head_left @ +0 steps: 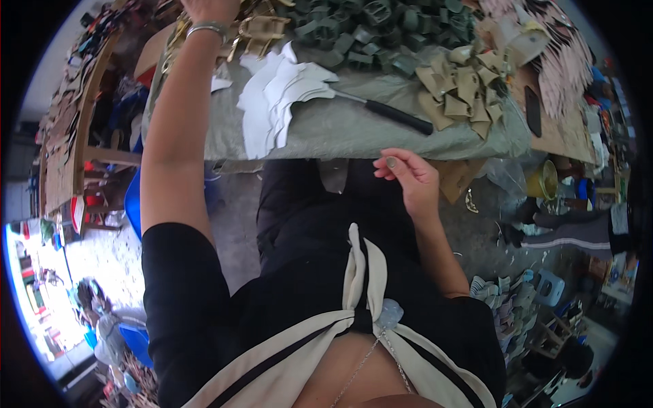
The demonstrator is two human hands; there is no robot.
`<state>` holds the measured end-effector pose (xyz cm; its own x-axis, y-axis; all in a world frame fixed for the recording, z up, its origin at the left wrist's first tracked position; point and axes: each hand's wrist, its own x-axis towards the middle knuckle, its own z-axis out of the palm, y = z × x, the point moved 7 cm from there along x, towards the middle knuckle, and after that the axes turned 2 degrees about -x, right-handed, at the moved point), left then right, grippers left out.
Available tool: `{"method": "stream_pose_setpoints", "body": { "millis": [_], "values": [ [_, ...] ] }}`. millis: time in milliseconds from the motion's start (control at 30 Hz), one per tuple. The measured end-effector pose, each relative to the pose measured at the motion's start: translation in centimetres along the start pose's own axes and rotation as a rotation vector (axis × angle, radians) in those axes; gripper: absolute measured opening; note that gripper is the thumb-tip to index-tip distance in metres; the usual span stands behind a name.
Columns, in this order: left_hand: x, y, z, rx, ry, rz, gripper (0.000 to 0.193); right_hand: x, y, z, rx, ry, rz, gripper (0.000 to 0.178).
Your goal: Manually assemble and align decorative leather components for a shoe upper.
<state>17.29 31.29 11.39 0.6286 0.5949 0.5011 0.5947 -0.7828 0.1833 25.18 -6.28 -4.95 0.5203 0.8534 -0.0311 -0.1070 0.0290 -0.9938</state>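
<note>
My left hand (209, 8) reaches over the far left of the covered worktable (381, 146), beside gold-coloured buckle-like frames (264, 32). The top edge of the picture cuts its fingers off. My right hand (413, 178) is just off the table's near edge, fingers curled in and thumb against them; whatever they may hold is hidden. Between the hands, overlapping white cut pieces (269, 109) lie fanned out on the cover. A tool with a black handle (401, 117) and thin metal shaft lies to their right, its tip touching or under the pieces.
Dark green looped pieces (381, 34) are heaped at the back. Folded tan pieces (466, 92) lie at the right, near a dark phone-like object (532, 112) and pale pink strips (564, 64). A wooden table (78, 153) stands left; a yellow bucket (546, 179) stands right.
</note>
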Motion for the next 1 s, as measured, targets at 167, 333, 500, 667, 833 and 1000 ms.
{"method": "stream_pose_setpoints", "body": {
  "millis": [167,333,500,667,833,1000],
  "values": [
    [-4.2,2.3,1.3,-0.184,-0.349,-0.159,0.031,0.6,-0.2,0.0,-0.093,0.009,-0.064,0.021],
    [-16.2,3.3,2.4,-0.219,0.028,0.112,0.025,2.5,-0.6,2.7,-0.102,-0.087,-0.12,0.02],
    [-20.4,0.2,3.0,-0.12,0.047,-0.152,0.038,4.5,-1.0,4.2,-0.154,-0.107,-0.159,0.018],
    [-21.1,0.3,3.7,0.05,-0.035,-0.223,0.049,6.3,-1.7,6.2,-0.354,-0.096,-0.439,0.017],
    [-20.8,-0.2,4.3,0.034,-0.062,-0.272,0.047,7.3,-0.1,6.7,-0.42,-0.103,-0.542,0.013],
    [-19.6,-0.9,4.7,0.022,0.005,-0.267,0.04,7.2,0.4,6.6,-0.501,-0.141,-0.596,0.011]
  ]
}}
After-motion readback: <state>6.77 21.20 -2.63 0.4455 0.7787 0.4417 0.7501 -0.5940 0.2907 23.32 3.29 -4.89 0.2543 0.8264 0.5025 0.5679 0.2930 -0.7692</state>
